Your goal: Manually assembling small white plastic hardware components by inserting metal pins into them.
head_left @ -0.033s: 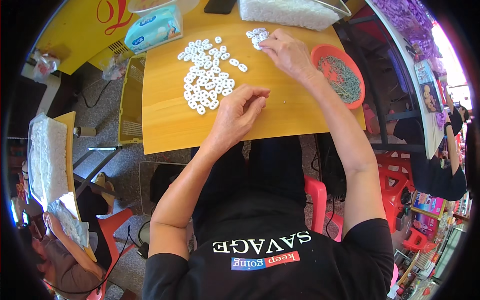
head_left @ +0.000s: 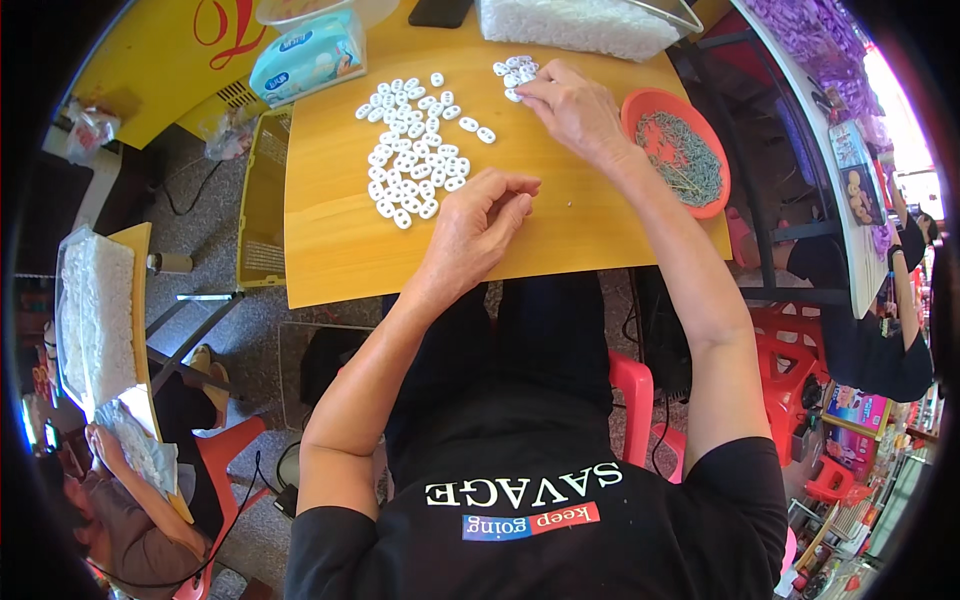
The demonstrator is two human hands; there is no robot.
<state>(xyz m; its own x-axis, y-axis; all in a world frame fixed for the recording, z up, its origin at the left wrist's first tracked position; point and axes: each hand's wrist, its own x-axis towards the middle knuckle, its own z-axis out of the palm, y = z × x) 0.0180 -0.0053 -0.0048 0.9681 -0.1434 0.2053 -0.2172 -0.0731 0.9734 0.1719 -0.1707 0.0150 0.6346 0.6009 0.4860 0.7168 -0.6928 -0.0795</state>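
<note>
My right hand (head_left: 583,115) reaches to the far side of the yellow table (head_left: 370,265). Its thumb and fingers are pinched at the edge of a small group of white two-hole oval pieces (head_left: 512,70), on one white piece (head_left: 513,95). Nearer to me, my left hand (head_left: 476,222) hovers over or rests on the table with its fingers curled in toward the thumb; whatever they may hold is hidden. Just left of it spreads a larger pile of the same white pieces (head_left: 405,160). An orange bowl (head_left: 640,103) of small metal pins (head_left: 690,165) stands right of my right hand.
A pack of tissues (head_left: 308,62) stands at the far left, with a dark phone (head_left: 440,12) at the back edge. Behind the small group is a clear bin of white pieces (head_left: 575,28). A yellow crate (head_left: 262,200) is left of the table. Another person's hands (head_left: 105,445) work at lower left.
My right fingertips and the white piece at them have shifted very slightly to the left. My left hand and the large pile stay the same.
</note>
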